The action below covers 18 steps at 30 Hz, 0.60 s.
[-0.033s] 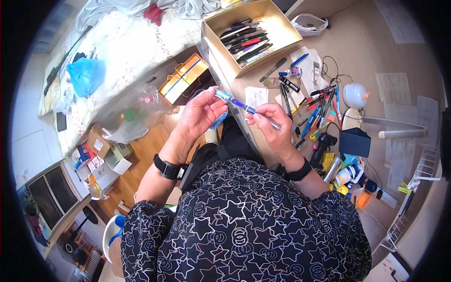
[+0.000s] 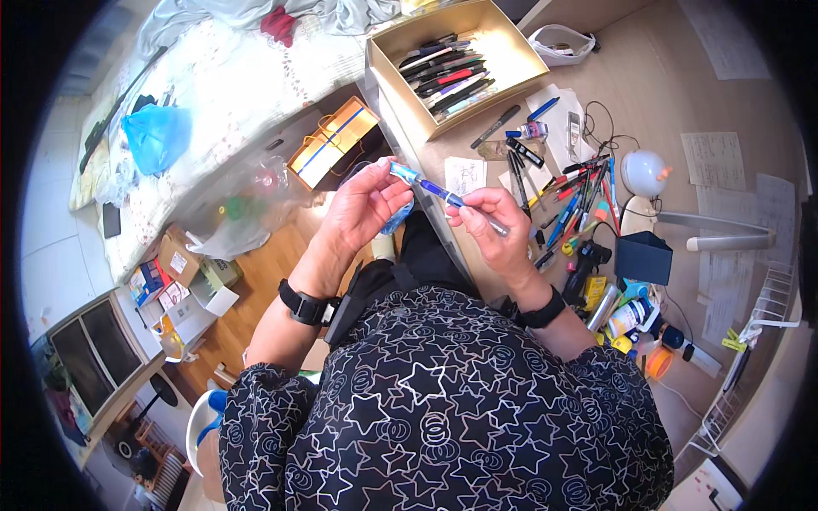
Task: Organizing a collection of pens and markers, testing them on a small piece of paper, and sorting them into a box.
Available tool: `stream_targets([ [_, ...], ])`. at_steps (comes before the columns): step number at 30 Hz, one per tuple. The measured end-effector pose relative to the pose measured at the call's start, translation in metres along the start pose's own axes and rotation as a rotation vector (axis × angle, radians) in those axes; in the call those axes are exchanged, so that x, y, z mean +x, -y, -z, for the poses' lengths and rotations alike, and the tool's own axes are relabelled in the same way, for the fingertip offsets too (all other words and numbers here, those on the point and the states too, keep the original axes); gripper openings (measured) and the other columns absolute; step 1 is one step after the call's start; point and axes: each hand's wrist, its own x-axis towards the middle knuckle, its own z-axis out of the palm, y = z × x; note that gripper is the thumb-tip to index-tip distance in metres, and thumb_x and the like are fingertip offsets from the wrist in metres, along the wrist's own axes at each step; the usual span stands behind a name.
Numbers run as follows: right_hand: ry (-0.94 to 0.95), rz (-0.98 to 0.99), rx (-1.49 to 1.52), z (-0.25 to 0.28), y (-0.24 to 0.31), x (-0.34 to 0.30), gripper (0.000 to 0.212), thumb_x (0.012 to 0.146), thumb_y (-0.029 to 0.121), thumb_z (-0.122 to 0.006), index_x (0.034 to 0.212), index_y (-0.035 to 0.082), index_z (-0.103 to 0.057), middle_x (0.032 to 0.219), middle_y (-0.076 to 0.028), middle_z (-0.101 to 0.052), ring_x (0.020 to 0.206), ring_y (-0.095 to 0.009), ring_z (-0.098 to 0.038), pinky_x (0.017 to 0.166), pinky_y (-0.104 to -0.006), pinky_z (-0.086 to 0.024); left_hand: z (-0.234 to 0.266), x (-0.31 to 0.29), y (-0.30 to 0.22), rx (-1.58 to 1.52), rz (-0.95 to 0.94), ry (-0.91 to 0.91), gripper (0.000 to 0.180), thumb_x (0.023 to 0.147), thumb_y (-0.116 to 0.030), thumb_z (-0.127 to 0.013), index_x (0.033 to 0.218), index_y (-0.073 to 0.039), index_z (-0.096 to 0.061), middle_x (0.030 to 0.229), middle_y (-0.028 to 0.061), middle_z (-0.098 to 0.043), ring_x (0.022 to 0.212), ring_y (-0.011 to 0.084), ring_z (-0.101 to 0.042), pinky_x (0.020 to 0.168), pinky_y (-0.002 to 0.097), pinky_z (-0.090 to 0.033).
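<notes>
My left hand (image 2: 358, 206) has its thumb and fingertips closed on a small light-blue piece (image 2: 404, 174), perhaps a cap; its exact kind is unclear. In my right hand (image 2: 497, 228) is a pen (image 2: 436, 189) with a dark-blue front part and a silver-grey rear end, held between thumb and fingers. The pen's front end points up and left and meets the light-blue piece; I cannot tell whether it sits inside it. Both hands are above the desk's near edge.
On the desk (image 2: 630, 85), a gold box (image 2: 406, 108) holds several pens. Loose pens (image 2: 575, 204) lie to the right, with a white pouch (image 2: 561, 43), a dark-blue square holder (image 2: 644, 258) and a white lamp (image 2: 644, 174). A yellow-orange paper bag (image 2: 356, 119) stands left of the desk.
</notes>
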Motion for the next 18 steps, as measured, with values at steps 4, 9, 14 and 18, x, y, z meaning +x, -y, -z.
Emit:
stream_targets([
  [4, 0.030, 0.064, -0.066, -0.002, 0.000, 0.000, 0.016, 0.084, 0.005, -0.057, 0.097, -0.002, -0.050, 0.085, -0.010, -0.062, 0.075, -0.011, -0.059, 0.069, -0.0221, -0.048, -0.002, -0.003, 0.001, 0.054, -0.011, 0.026, 0.025, 0.088, -0.016, -0.052, 0.107, 0.001, -0.051, 0.091, 0.0106, -0.061, 0.079, 0.0205, -0.063, 0.072, 0.0314, -0.053],
  [9, 0.065, 0.107, -0.154, 0.000, -0.013, 0.001, 0.017, 0.084, 0.004, -0.057, 0.098, -0.002, -0.050, 0.085, -0.008, -0.061, 0.076, -0.010, -0.058, 0.068, -0.0220, -0.048, -0.019, -0.007, 0.009, 0.141, -0.001, 0.130, 0.024, 0.088, -0.015, -0.051, 0.107, 0.000, -0.050, 0.092, 0.0111, -0.060, 0.081, 0.0211, -0.063, 0.071, 0.0315, -0.053],
  [14, -0.003, 0.079, -0.013, -0.008, -0.015, 0.004, 0.014, 0.084, 0.005, -0.058, 0.095, 0.000, -0.050, 0.083, -0.008, -0.059, 0.075, -0.010, -0.058, 0.067, -0.0233, -0.048, -0.017, -0.005, 0.017, 0.152, -0.012, 0.073, 0.022, 0.088, -0.015, -0.052, 0.105, -0.002, -0.050, 0.093, 0.0110, -0.060, 0.081, 0.0211, -0.062, 0.072, 0.0316, -0.053],
  [18, -0.020, 0.151, -0.027, -0.009, -0.033, 0.005, 0.014, 0.084, 0.006, -0.058, 0.094, 0.000, -0.049, 0.082, -0.008, -0.059, 0.075, -0.010, -0.058, 0.067, -0.0231, -0.048, -0.017, -0.003, 0.018, 0.135, -0.007, 0.083, 0.022, 0.088, -0.016, -0.053, 0.104, -0.002, -0.051, 0.093, 0.0108, -0.060, 0.082, 0.0208, -0.062, 0.073, 0.0319, -0.053],
])
